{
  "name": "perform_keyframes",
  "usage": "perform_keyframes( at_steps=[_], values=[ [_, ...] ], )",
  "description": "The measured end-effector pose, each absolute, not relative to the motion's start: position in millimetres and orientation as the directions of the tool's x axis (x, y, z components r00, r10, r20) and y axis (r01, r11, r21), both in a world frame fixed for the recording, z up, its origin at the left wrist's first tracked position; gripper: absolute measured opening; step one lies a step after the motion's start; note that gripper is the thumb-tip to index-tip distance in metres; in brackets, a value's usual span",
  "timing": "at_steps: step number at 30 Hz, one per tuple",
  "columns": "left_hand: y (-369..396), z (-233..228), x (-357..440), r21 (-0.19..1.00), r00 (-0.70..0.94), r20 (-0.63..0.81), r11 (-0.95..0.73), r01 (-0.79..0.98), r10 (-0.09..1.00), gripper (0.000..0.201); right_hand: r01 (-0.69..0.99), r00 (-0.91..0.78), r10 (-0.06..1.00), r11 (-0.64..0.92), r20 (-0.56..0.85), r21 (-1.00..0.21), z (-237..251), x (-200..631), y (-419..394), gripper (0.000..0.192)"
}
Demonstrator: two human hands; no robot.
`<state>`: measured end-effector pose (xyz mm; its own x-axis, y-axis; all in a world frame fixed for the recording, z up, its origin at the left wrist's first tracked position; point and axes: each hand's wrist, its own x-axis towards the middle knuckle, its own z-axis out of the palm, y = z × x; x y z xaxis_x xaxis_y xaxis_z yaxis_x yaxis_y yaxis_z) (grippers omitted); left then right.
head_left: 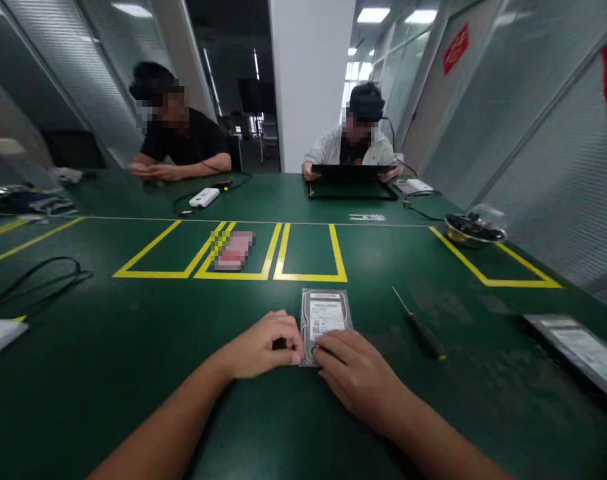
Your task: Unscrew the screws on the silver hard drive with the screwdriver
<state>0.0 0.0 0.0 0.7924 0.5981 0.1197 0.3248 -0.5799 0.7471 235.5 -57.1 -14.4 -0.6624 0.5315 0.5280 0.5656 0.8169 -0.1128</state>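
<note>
A hard drive (326, 312) lies on the green table in front of me, its white label facing up. At its lower left edge is my left hand (270, 343), closed with thumb and fingertips against the side. My right hand (356, 370) reaches over the lower right part of the drive, with its fingers curled onto the top near the lower edge and hiding that corner. Whether a small part sits under the right fingertips cannot be made out. To the right lies a screwdriver (423, 331) with a dark handle, its shaft pointing away from me.
Yellow tape (310, 277) marks boxes on the table (148, 400); a pixelated pink item (234, 251) lies in one. Another drive (580, 347) sits far right, below a dish of dark parts (476, 228). Cables (38, 273) lie left. Across, two people sit, one holding a black frame (353, 183).
</note>
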Motion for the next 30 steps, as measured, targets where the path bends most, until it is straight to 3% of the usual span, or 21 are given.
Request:
perform_keyframes(
  at_steps=[30],
  values=[
    [-5.8, 0.6, 2.6, 0.757, 0.717, 0.124, -0.533, 0.379, 0.686, 0.005, 0.603, -0.638, 0.548, 0.792, 0.541, -0.091, -18.2, 237.6, -49.2, 0.024]
  ],
)
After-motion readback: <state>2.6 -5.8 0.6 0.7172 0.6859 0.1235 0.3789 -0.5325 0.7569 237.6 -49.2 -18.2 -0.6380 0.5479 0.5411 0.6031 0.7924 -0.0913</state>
